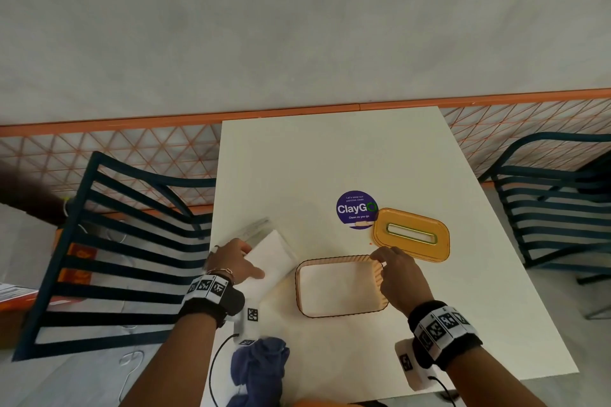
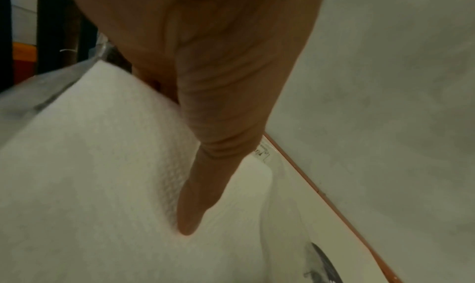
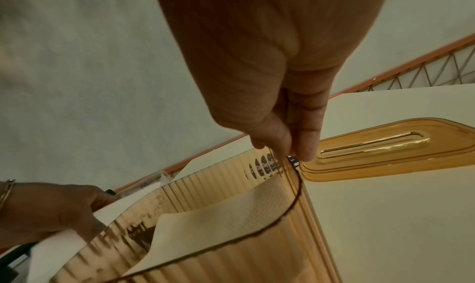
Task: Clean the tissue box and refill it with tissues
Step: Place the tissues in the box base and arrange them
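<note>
The ribbed orange tissue box base (image 1: 377, 304) (image 3: 303, 246) stands open-topped on the white table (image 1: 330, 158), with a white tissue (image 3: 246, 216) lying inside. My right hand (image 1: 395, 269) (image 3: 287, 145) pinches the box's far right rim between thumb and fingers. Its amber lid (image 1: 411, 235) (image 3: 385, 153) with a slot lies flat just beyond the box. My left hand (image 1: 236, 263) (image 2: 200, 125) grips a white stack of tissues (image 1: 274, 256) (image 2: 102, 175) in clear plastic wrap, left of the box, thumb pressing into its top.
A crumpled blue cloth (image 1: 259, 370) lies at the table's near edge. A round purple ClayGo sticker (image 1: 355, 208) is stuck beside the lid. Dark slatted chairs stand left (image 1: 115, 258) and right (image 1: 555, 208) of the table. An orange mesh railing (image 1: 132, 155) runs behind.
</note>
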`<state>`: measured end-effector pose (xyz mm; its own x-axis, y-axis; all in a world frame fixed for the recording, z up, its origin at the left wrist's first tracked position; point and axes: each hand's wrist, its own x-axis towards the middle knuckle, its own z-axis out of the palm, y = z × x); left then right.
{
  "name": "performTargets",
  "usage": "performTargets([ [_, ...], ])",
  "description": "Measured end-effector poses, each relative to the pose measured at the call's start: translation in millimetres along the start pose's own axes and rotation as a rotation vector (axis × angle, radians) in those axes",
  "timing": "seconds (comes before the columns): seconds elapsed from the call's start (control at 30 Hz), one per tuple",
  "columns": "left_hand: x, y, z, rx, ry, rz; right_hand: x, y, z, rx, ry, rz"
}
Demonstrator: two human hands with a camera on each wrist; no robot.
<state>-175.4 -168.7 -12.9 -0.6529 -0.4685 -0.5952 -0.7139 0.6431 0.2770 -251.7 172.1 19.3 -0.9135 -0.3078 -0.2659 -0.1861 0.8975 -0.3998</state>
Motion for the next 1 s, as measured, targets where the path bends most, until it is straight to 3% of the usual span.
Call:
performTargets([
  [0.17, -11.8, -1.8, 0.7, -0.090, -0.047, 0.119, -0.7, -7.5, -1.4, -0.043, 0.045, -0.014],
  [0.33, -40.3, -9.9, -13.1, -0.384, -0.062, 0.176, -1.9, -27.8, -11.6, 0.004, 0.050, -0.088],
  [0.43, -65.6, -1.9, -28.1, -0.528, -0.111, 0.252, -3.0, -48.1, -28.6, 0.179, -0.110, -0.151],
  [0.57, -92.9, 33.5, -38.9, -0.536, -0.282, 0.361, -4.1, -74.1, -50.4, 0.478, -0.387, -0.189],
  [0.67, -98.1, 62.1, -31.7, -0.474, -0.390, 0.448, -2.8, -79.3, -59.2, 0.525, -0.600, -0.181],
  [0.73, -97.0, 76.8, -23.5, -0.415, -0.422, 0.481, -1.0, -72.3, -59.4, 0.514, -0.648, -0.168],
  [0.83, -89.5, 84.5, -12.7, -0.482, -0.464, 0.425, 0.1, -46.4, -52.7, 0.622, -0.620, -0.064],
  [1.0, -80.5, 67.7, 15.2, -0.990, -0.507, 0.152, -4.2, -5.3, -37.1, 0.943, -0.555, 0.139],
])
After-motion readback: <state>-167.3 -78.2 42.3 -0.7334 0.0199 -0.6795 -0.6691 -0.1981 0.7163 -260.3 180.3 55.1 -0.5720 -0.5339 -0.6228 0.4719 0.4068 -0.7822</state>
